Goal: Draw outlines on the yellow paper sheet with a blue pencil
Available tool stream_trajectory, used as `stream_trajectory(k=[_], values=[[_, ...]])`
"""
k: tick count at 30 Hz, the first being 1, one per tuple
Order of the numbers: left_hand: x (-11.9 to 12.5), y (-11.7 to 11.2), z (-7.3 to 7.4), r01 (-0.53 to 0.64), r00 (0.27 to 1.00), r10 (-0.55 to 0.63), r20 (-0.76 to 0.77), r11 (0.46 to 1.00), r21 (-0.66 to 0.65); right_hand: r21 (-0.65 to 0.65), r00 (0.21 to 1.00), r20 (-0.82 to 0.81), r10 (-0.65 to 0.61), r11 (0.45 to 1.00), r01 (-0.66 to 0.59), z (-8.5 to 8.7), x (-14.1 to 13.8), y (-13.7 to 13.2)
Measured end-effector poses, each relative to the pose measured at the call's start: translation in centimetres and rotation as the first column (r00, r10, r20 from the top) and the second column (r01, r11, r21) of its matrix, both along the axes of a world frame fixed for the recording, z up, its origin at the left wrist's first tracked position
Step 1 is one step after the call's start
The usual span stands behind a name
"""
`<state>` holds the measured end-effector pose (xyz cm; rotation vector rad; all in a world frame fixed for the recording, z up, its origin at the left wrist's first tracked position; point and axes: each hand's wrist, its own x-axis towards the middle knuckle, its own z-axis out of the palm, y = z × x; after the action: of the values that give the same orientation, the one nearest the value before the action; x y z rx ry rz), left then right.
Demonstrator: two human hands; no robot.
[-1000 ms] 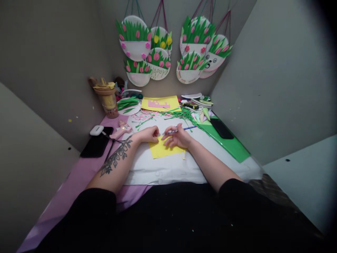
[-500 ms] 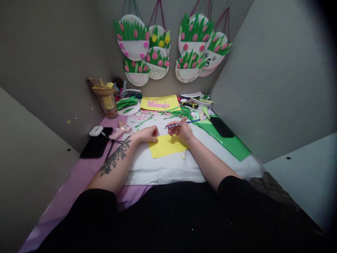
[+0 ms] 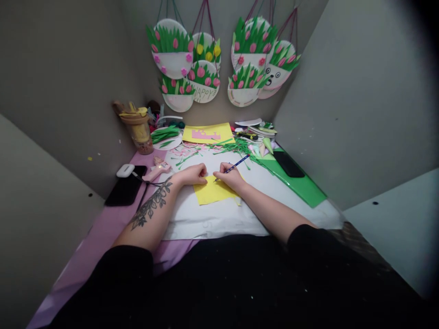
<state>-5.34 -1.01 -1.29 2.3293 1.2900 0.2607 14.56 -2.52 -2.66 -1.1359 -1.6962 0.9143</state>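
Observation:
A small sheet of yellow paper (image 3: 209, 195) lies on the white covering in front of me, with a cut-out notch at its lower right corner. My right hand (image 3: 230, 177) is closed around a dark blue patterned pencil (image 3: 237, 163), whose tip points down at the upper part of this sheet. The pencil's red end leans up to the right. At the paper's upper left corner rests my left hand (image 3: 195, 174), its fingers curled and its thumb on the edge. Its fingertips are partly hidden.
Behind my hands lie green paper scraps (image 3: 236, 147) and a larger yellow sheet (image 3: 224, 132) with a pink cut piece. A phone (image 3: 288, 164) rests on green sheets at right. Left are another phone (image 3: 123, 192), a pink glue gun (image 3: 157, 172) and a drink cup (image 3: 140, 132). Paper-plate baskets (image 3: 173, 64) hang above.
My right hand has turned over and lowered, changing the pencil from nearly level to slanted with its tip at the yellow paper. My left hand stays at the paper's corner.

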Motion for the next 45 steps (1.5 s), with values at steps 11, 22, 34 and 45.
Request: stream_trajectory(k=[11, 22, 34, 45], values=[[0.1, -0.1, 0.1, 0.000, 1.000, 0.000, -0.003, 1.000, -0.002, 0.035, 0.998, 0.032, -0.050, 0.998, 0.049, -1.1, -0.2, 0.8], [0.2, -0.1, 0.2, -0.012, 1.000, 0.012, -0.005, 1.000, -0.007, 0.029, 0.998, 0.060, -0.026, 0.999, 0.024, -1.1, -0.1, 0.9], [0.2, -0.1, 0.1, -0.003, 1.000, 0.003, -0.009, 1.000, 0.011, 0.015, 0.997, 0.072, -0.009, 1.000, 0.008, -1.2, 0.0, 1.1], [0.1, 0.0, 0.1, -0.003, 1.000, 0.003, -0.007, 1.000, 0.007, 0.016, 0.998, 0.069, 0.009, 1.000, -0.010, -0.8, 0.0, 0.9]])
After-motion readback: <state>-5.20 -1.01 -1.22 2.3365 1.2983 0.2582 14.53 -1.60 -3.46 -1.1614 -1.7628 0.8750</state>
